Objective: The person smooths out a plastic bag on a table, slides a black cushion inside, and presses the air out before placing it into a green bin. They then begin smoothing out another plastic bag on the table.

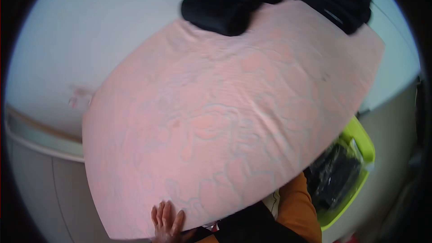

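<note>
A pink padded board [202,130] with a faint grey leaf-like pattern fills the middle of the view; it looks like an ironing board. My left hand [166,225] lies on its near edge, fingers flat on the cover and slightly apart, holding nothing. An orange sleeve [297,207] covers my right arm, which reaches beneath the board's right edge; the right hand itself is hidden there. Dark folded cloth items [220,13], probably garments, are piled at the board's far end.
Below the board on the right stands a lime-green basket [366,144] holding black items in clear plastic [337,175]. A white wall [90,31] rises behind the board. Grey floor tiles [36,184] show at the lower left.
</note>
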Motion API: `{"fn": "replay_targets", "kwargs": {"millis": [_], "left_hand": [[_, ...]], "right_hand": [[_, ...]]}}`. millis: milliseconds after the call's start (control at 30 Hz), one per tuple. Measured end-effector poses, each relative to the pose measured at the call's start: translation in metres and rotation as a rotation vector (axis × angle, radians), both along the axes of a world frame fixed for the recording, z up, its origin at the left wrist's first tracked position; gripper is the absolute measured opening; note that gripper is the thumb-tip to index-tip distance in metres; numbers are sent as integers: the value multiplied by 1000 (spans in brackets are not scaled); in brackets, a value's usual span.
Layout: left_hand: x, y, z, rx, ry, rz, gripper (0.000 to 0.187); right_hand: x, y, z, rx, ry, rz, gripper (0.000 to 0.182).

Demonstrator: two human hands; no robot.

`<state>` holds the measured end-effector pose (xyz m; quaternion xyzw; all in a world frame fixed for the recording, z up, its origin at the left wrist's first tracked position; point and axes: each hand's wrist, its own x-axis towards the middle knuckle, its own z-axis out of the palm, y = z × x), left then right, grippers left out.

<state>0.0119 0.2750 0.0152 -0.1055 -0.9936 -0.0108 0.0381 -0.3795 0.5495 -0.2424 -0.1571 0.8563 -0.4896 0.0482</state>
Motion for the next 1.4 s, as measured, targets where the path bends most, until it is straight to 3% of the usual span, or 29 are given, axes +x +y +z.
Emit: {"fn": "replay_targets", "kwargs": {"millis": [67,300,533,667,700,733,767,833,900,933,1000,1100,1167,1233,1267,1400], "left_hand": [[7,-2,-4,-4,-3,61,99],[12,-7,-3,126,-83,126,84],[19,-15,-12,246,76,5,74],[25,-19,-20,293,135,-38,70],[26,-22,-24,310,147,-25,70],[25,-25,-30,372,169,-94,66],[26,-29,-34,434,193,-162,61],[43,-39,-27,519,229,-221,57],[73,-52,-8,670,374,-199,44],[90,-60,13,742,443,-192,38],[138,-67,65,526,664,-159,28],[203,-57,117,350,838,-82,28],[237,-51,144,355,831,-18,29],[263,-53,161,46,713,-45,40],[271,-55,162,61,701,-4,40],[271,-49,159,106,717,101,22]], "right_hand": [[-9,4,10,41,40,127,52],[66,-24,1,189,216,490,52],[159,6,-9,395,398,549,52],[208,65,-46,530,468,560,53],[233,77,-8,548,475,575,53],[245,67,25,695,134,833,49],[249,4,97,832,-233,1067,46],[288,-52,208,432,-353,1034,36],[312,-89,273,210,-493,912,29],[319,-104,291,154,-353,909,27],[331,-137,307,92,-32,883,26],[346,-190,313,93,389,937,34],[354,-218,301,105,495,1025,39],[363,-239,290,103,586,1140,43],[368,-249,285,136,613,1169,46],[384,-277,271,215,688,1245,56]]}}
